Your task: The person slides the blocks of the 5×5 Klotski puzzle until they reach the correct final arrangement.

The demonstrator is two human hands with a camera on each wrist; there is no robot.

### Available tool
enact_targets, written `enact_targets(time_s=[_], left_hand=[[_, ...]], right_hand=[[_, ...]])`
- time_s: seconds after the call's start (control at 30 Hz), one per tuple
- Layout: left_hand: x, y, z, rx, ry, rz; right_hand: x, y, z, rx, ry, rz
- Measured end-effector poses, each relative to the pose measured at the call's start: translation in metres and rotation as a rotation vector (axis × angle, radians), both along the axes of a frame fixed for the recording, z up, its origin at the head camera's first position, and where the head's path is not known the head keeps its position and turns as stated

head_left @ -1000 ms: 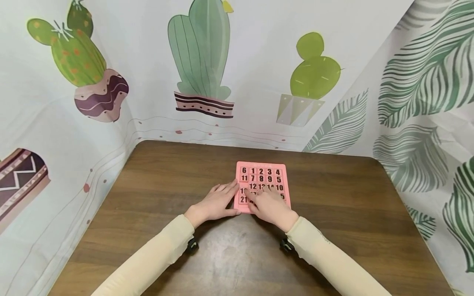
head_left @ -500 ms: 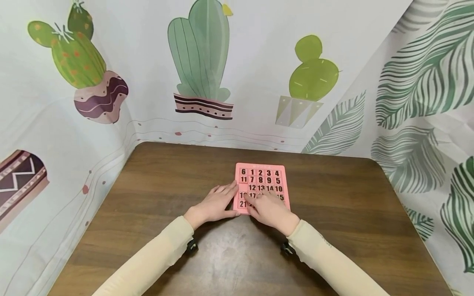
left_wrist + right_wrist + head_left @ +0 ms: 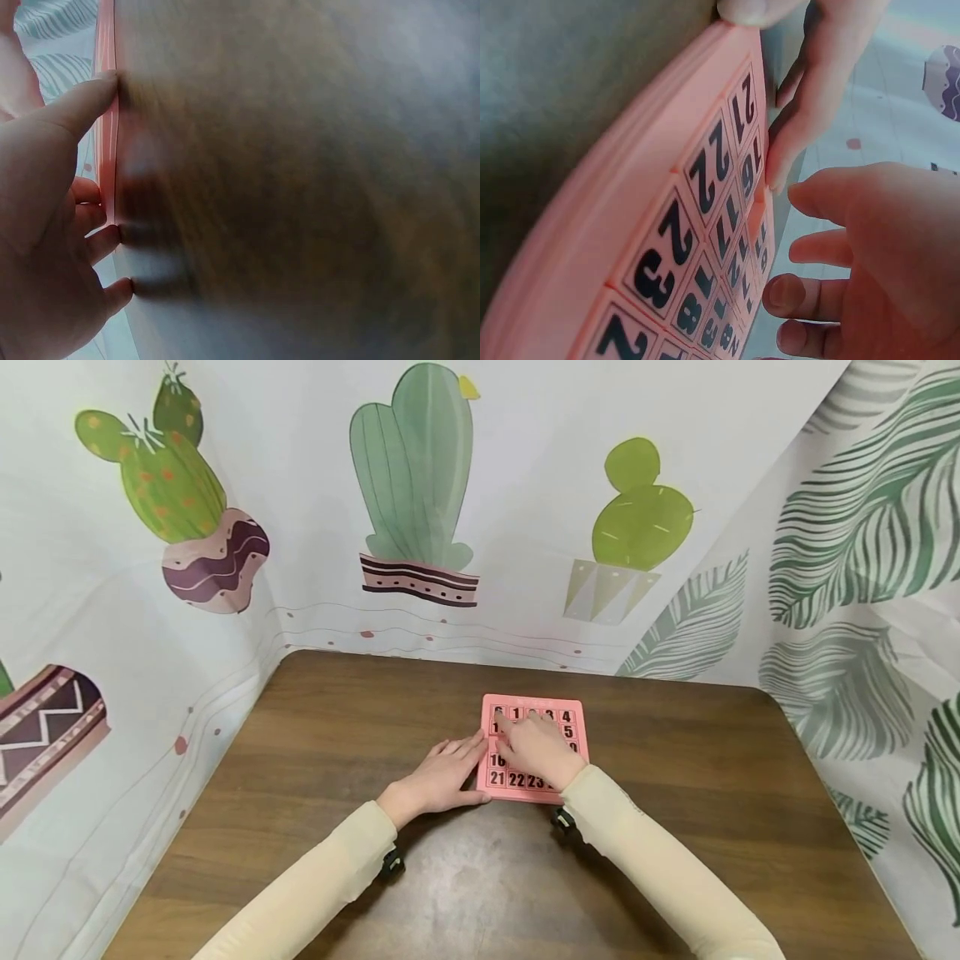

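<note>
A pink sliding number puzzle (image 3: 517, 794) lies flat on the table, its square tiles printed with black numbers. My left hand (image 3: 442, 781) rests at its left side, fingers straight along that edge and thumb at the near left corner. In the left wrist view, the thumb of my left hand (image 3: 45, 187) touches the puzzle's pink side (image 3: 107, 150). Over the upper middle tiles is my right hand (image 3: 542, 748), index fingertip at the 6 and 11 tiles of the left column. The right wrist view shows a vacant slot (image 3: 757, 217) beside the 16 tile (image 3: 750, 171).
The brown wooden table (image 3: 360, 710) extends around the puzzle. Behind it hangs a white cloth (image 3: 525, 527) printed with cacti and leaves. Small black devices sit under both wrists, one at the left cuff (image 3: 392, 863) and one at the right cuff (image 3: 563, 820).
My right hand has moved up the puzzle, from the 16 tile to the top of the left column, uncovering the bottom row. My left hand keeps its place at the puzzle's edge.
</note>
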State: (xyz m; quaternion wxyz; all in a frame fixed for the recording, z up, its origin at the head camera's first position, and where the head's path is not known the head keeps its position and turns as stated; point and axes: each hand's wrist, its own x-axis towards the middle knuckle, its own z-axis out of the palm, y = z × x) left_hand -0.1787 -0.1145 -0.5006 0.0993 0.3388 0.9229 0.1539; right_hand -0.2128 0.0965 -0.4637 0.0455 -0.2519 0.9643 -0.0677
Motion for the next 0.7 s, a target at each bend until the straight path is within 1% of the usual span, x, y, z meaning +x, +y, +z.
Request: enact_targets(time_s=[0.13, 0.37, 0.53, 0.7], left_hand=[[0.0006, 0.0005, 0.0000, 0.013, -0.006, -0.001], [0.0005, 0.0027, 0.0040, -0.021, -0.018, 0.010], [0.0005, 0.0030, 0.0047, -0.042, -0.011, 0.009], [0.0005, 0.0027, 0.0048, -0.045, -0.014, 0.010]], right_hand=[[-0.0053, -0.0010, -0.0004, 0.038, -0.028, -0.031], [-0.0064, 0.0007, -0.0020, 0.056, -0.066, -0.061], [-0.0047, 0.0016, -0.0063, 0.076, -0.047, -0.055], [0.0009, 0.0013, -0.0091, 0.055, -0.035, -0.040]])
